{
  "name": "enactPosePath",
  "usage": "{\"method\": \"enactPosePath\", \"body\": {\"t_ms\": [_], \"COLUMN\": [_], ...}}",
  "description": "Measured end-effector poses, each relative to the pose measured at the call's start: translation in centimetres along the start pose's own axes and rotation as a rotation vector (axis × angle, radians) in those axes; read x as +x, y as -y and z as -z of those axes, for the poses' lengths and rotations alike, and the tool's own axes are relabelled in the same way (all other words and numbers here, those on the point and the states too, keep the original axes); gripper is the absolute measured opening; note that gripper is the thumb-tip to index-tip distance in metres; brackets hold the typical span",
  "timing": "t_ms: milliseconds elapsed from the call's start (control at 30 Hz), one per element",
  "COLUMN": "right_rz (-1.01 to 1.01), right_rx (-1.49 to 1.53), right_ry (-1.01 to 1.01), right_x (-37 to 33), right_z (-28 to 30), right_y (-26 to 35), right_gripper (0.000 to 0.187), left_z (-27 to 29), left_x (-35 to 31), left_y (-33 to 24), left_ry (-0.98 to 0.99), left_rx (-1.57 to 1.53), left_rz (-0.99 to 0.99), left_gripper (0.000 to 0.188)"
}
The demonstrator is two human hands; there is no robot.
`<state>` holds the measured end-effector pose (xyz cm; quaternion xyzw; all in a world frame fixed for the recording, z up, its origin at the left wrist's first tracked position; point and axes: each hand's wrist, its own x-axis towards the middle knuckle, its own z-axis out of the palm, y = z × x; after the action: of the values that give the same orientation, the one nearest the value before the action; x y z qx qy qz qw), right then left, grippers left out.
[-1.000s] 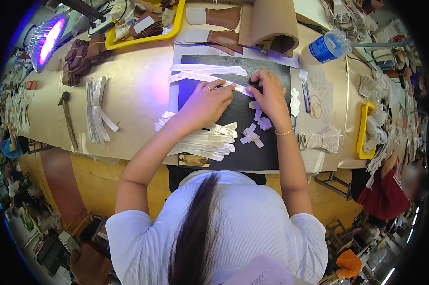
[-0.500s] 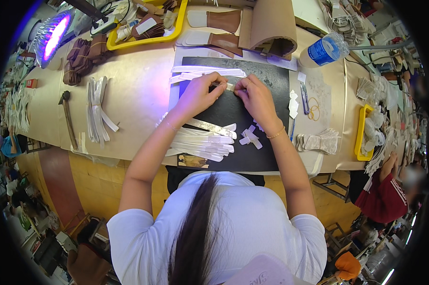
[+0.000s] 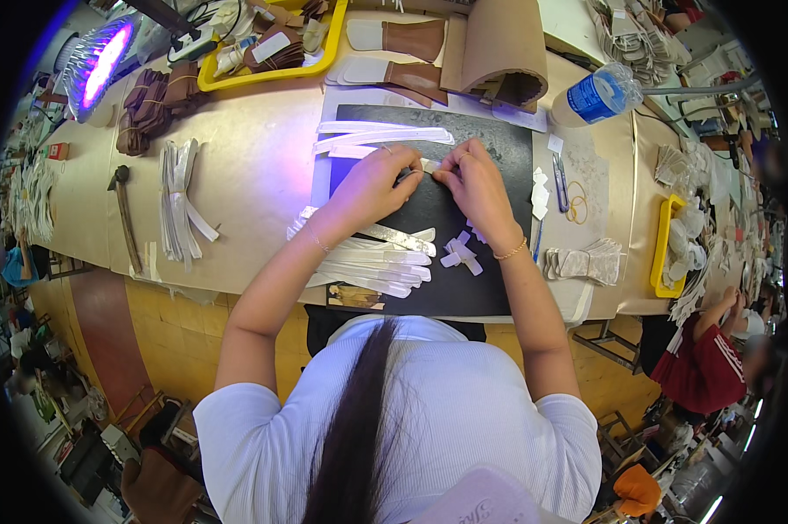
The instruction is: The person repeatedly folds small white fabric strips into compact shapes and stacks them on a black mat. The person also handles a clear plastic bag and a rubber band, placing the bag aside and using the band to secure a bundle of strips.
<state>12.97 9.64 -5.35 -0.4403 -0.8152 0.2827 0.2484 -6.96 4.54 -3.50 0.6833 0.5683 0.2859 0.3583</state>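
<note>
A white strip [image 3: 429,165] is pinched between my hands over a dark board [image 3: 490,293]. My left hand [image 3: 378,185] closes on its left end, thumb against fingertips. My right hand [image 3: 474,182] grips the other end the same way. Just beyond my left hand lie several long white strips [image 3: 394,134]. Nearer to me, a loose pile of white strips [image 3: 372,268] rests across the board's left edge. Small white pieces [image 3: 461,252] are scattered below my right wrist.
A hammer [image 3: 127,218] and a tied strip bundle [image 3: 177,205] lie left, near a glowing lamp [image 3: 101,70]. Yellow tray [image 3: 263,80], brown roll [image 3: 503,44] and bottle [image 3: 590,98] stand far off. To the right are a cutter [image 3: 560,182] and rubber bands [image 3: 577,205].
Both hands have shifted slightly, the left one a little toward me, still pinching the strip. One long strip beyond the left hand now lies more slanted.
</note>
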Motion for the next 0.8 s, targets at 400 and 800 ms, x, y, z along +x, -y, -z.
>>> {"method": "enactPosePath", "body": {"t_ms": [400, 800], "right_rz": [-0.04, -0.319], "right_rx": [-0.031, 0.437], "right_ry": [0.088, 0.091], "right_x": [0.0, 2.4], "right_z": [0.9, 3.9], "right_y": [0.5, -0.2], "right_gripper": [0.02, 0.016], "left_z": [-1.0, -1.1], "left_x": [-1.5, -3.3], "left_y": [-0.1, -0.5], "left_ry": [-0.033, -0.042], "left_rx": [0.18, 0.259], "left_rz": [-0.214, -0.205], "left_gripper": [0.011, 0.011]}}
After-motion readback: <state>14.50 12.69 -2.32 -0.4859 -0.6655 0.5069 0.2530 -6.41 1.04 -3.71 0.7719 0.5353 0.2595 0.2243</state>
